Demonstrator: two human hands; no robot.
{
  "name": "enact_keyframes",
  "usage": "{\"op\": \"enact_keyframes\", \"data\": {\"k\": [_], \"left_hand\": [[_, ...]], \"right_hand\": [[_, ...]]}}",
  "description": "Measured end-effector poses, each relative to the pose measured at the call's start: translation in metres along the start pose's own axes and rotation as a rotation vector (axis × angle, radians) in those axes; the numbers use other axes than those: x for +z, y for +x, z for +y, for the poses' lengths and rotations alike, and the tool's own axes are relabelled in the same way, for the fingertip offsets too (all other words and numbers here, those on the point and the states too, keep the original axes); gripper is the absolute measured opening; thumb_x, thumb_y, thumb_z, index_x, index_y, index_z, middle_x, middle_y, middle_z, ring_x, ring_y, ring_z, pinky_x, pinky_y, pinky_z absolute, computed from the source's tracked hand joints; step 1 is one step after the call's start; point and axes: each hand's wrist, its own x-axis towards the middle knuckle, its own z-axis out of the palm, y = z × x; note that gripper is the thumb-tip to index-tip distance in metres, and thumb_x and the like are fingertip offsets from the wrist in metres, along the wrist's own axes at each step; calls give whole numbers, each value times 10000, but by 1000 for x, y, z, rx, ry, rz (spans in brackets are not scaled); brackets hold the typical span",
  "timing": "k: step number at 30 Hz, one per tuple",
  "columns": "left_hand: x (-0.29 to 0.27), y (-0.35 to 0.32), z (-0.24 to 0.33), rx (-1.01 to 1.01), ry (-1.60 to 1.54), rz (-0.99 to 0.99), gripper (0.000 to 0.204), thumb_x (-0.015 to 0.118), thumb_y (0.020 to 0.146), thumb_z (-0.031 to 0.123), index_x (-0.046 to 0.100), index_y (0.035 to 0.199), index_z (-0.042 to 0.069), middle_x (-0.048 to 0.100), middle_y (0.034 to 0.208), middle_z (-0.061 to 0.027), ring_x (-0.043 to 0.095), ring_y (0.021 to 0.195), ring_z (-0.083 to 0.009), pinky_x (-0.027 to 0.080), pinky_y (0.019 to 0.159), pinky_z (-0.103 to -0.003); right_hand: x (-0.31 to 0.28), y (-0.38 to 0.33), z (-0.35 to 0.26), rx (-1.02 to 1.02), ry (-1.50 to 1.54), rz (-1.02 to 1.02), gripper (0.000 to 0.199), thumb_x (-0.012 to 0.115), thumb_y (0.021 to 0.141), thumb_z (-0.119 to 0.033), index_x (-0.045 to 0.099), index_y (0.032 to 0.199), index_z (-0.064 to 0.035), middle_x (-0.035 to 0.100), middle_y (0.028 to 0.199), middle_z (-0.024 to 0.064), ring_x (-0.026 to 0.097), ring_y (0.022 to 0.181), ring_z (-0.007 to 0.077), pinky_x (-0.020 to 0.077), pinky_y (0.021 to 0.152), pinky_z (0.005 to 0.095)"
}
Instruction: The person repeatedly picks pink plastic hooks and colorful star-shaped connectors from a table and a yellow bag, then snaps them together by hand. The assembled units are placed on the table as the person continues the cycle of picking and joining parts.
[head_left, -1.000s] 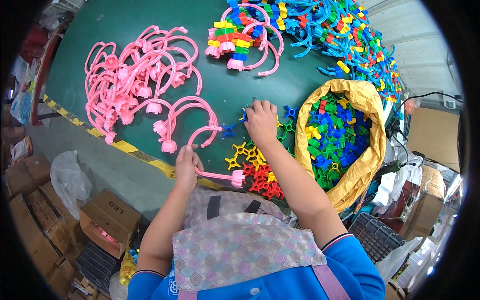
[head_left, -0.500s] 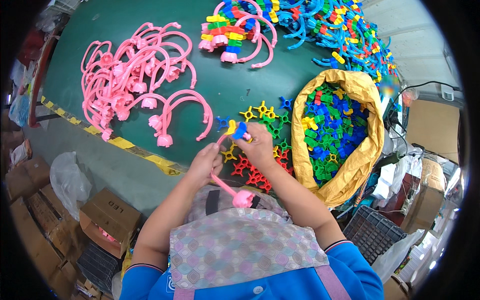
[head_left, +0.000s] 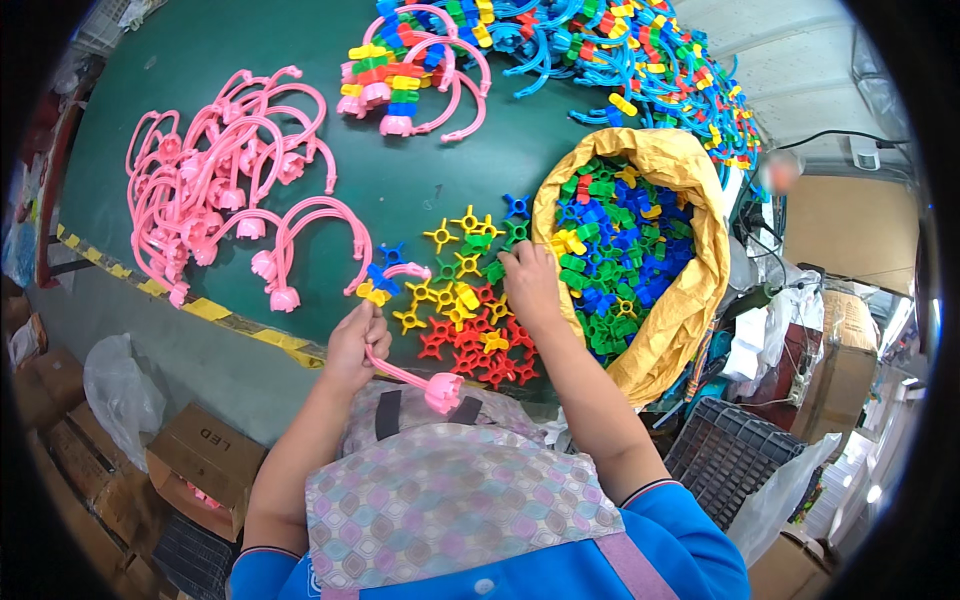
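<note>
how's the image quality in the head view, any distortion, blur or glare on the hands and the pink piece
Head view: strong fisheye, so the green table edge bows and a black rim vignettes the corners. Light is even and soft, no harsh shadows. Left hand, the pink curved piece it grips and right hand over the loose star pieces are sharp. The bright window area at right is blown out.

left hand (head_left: 352, 345) gripping, right hand (head_left: 530, 285) reaching
</note>
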Motion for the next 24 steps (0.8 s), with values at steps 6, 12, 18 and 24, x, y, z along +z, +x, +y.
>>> {"op": "enact_keyframes", "data": {"k": [6, 12, 18, 24], "left_hand": [[4, 2, 1, 8, -11, -39, 180, 445, 1070, 286, 510, 1100, 121, 400, 670, 23, 380, 509, -95, 277, 414, -231], [21, -7, -2, 85, 110, 53, 294, 416, 1085, 361, 500, 1236, 123, 436, 626, -2, 434, 473, -126, 392, 479, -246], [11, 3, -15, 115, 133, 60, 300, 420, 1084, 359, 504, 1145, 77, 443, 613, -10, 395, 416, -127, 470, 517, -294], [4, 6, -24, 146, 133, 130, 304, 427, 1082, 354, 505, 1068, 60, 434, 600, -10, 368, 393, -123, 395, 441, -274]], "right_hand": [[11, -9, 17, 63, 24, -113, 340, 671, 776, -35, 679, 1115, -60, 544, 976, 97, 571, 933, 291, 462, 818, 402], [0, -14, 14, 181, 110, 41, 473, 765, 712, -18, 603, 1154, -67, 584, 1003, 120, 595, 948, 328, 488, 845, 423], [0, -5, 18, 131, 147, 33, 395, 748, 709, -5, 604, 1073, -56, 574, 964, 117, 585, 930, 319, 490, 825, 416], [-29, -10, 3, 223, 267, 135, 347, 703, 725, -1, 622, 1059, -52, 555, 1043, 133, 563, 1012, 342, 484, 854, 410]]}}
